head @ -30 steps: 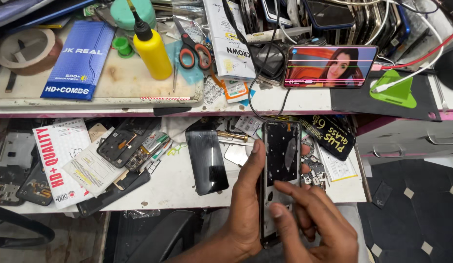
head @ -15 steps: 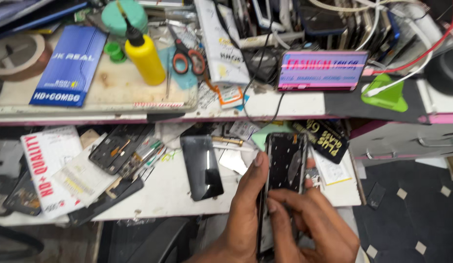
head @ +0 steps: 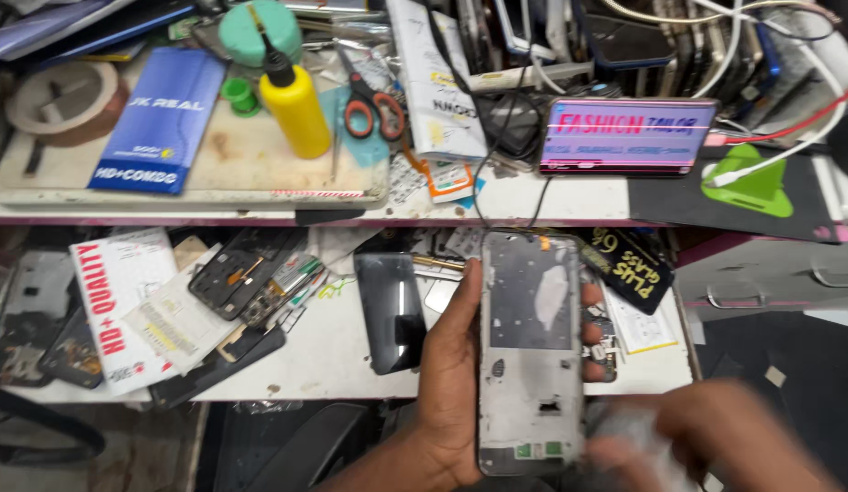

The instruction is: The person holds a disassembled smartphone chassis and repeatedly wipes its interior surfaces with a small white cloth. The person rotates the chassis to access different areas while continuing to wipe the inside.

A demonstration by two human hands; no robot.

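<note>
My left hand (head: pixel 451 383) grips a grey phone frame (head: pixel 531 355) by its edges and holds it upright over the lower shelf. The bare metal inner side faces me, with patches of old glue and a small green part near its bottom. My right hand (head: pixel 725 442) is off to the lower right of the frame, heavily blurred. Something pale (head: pixel 624 428) shows at its fingertips, too smeared to name.
A black phone screen (head: pixel 392 310) lies on the white lower shelf (head: pixel 333 364), beside opened phones (head: pixel 246 278) and a white box with red print (head: pixel 114 310). On the upper bench are a yellow bottle (head: pixel 296 109), scissors (head: pixel 374 105), a blue box (head: pixel 160 118) and a lit phone (head: pixel 629 137).
My right hand has left the phone and swung down to the right. The piece in my left hand showed a dark face before and now shows bare grey metal.
</note>
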